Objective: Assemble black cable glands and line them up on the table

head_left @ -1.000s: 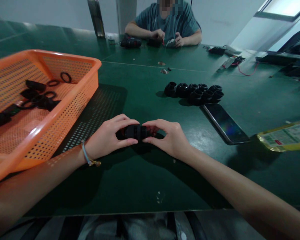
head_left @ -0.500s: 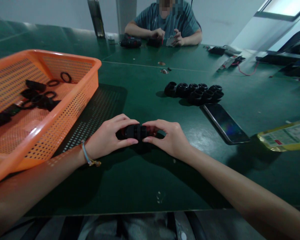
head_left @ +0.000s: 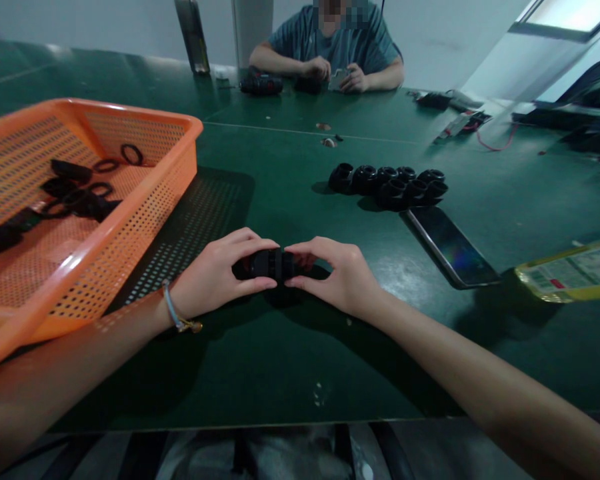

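Between my two hands, low over the green table, is a black cylindrical plastic part [head_left: 267, 265] with a ring-like collar near its right end. My left hand [head_left: 225, 270] is closed around its left side, thumb and fingers on opposite faces. Thumb and fingertips of my right hand [head_left: 333, 270] pinch the part's right end at the collar. The shadowed underside and the part's exact kind are hard to make out. Several similar black fittings [head_left: 393, 187] stand grouped beyond my right hand.
An orange perforated basket [head_left: 180, 153] at left holds black rings and pieces. A phone [head_left: 453, 247] lies right of my hands, beside a yellow-liquid bottle [head_left: 570, 270]. Across the table [head_left: 260, 373], a person [head_left: 330, 53] handles a small piece near a dark power tool [head_left: 261, 84].
My hands stay almost in place, the right fingers shifting very slightly at the collar. Across the table, the person's hands have lowered a little with the small piece.
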The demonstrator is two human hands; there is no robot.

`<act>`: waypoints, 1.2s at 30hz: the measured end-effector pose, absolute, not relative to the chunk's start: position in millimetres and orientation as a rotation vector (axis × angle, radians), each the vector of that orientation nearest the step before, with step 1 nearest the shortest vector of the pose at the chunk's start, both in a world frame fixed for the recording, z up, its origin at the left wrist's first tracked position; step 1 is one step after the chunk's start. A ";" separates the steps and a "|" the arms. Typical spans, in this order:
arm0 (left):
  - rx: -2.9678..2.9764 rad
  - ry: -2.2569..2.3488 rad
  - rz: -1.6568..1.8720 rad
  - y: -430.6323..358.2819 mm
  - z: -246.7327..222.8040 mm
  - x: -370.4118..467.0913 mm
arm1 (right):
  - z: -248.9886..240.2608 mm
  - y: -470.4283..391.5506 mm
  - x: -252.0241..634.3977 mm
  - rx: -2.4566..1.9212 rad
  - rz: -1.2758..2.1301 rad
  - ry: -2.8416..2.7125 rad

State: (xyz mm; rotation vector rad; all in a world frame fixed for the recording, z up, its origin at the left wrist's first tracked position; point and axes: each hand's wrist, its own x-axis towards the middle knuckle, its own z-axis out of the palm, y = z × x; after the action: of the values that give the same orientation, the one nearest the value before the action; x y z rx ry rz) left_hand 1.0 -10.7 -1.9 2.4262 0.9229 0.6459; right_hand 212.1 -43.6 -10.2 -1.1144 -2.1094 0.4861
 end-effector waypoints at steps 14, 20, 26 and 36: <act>2.458 0.878 0.677 -10.1 -2.8 -0.1 | -9.5 -45.3 210.1 -1.063 0.297 -2.128; 2.470 0.872 0.683 -10.0 -3.4 0.2 | -8.6 -45.4 210.0 -1.053 0.299 -2.132; 2.475 0.866 0.685 -10.2 -3.5 -0.1 | -9.5 -45.5 210.2 -1.056 0.307 -2.122; 2.483 0.871 0.688 -10.2 -3.9 -0.1 | -10.2 -44.8 210.1 -1.076 0.355 -2.103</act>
State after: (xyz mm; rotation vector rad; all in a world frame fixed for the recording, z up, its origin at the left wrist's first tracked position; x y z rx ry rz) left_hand -0.1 -10.2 -3.9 2.4826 0.8712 0.6877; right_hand 210.1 -44.8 -10.2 -1.0760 -2.1034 0.3545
